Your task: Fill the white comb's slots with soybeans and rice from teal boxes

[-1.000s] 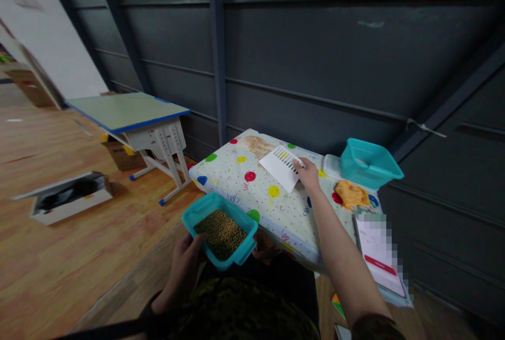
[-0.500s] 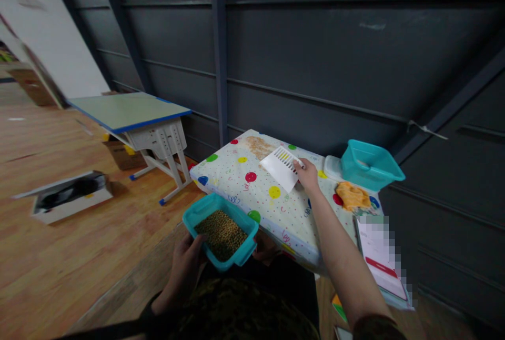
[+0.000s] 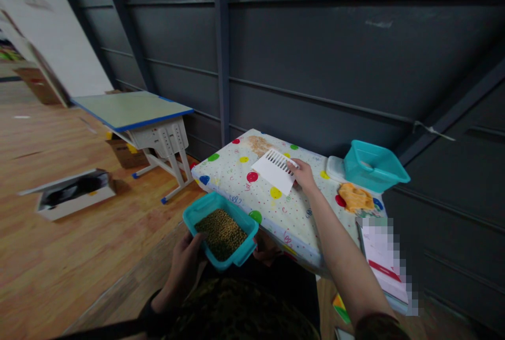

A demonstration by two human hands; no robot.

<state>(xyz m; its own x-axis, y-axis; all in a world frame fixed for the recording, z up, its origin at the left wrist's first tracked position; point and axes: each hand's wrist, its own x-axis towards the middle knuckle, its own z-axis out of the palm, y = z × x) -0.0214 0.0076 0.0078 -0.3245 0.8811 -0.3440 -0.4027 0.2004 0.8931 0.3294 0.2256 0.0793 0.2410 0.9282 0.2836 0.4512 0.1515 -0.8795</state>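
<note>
My left hand (image 3: 189, 257) grips the near left side of a teal plastic tub (image 3: 191, 218), thumb over the rim, at the table's front edge. Greenish and tan beans or pellets (image 3: 224, 229) cover the tub's floor. Over the table, my right hand (image 3: 302, 174) is closed on one edge of a flat white slotted scoop (image 3: 272, 174), its row of slots toward the far side. Just beyond the scoop, a patch of fine light-brown grains (image 3: 259, 145) lies on the balloon-print tablecloth (image 3: 232, 177).
At the table's right stand a second teal tub (image 3: 374, 169), a white lid or box (image 3: 335, 167) and an orange cloth (image 3: 355, 196). A tablet (image 3: 384, 266), partly pixelated, lies nearer me. A desk (image 3: 134, 111) and an open white box (image 3: 74, 195) are leftward; a dark wall (image 3: 315, 56) rises behind.
The scoop has turned slightly and shifted a little left and toward me, with my right hand still on it. My left hand and its tub look unmoved; the view shifts slightly.
</note>
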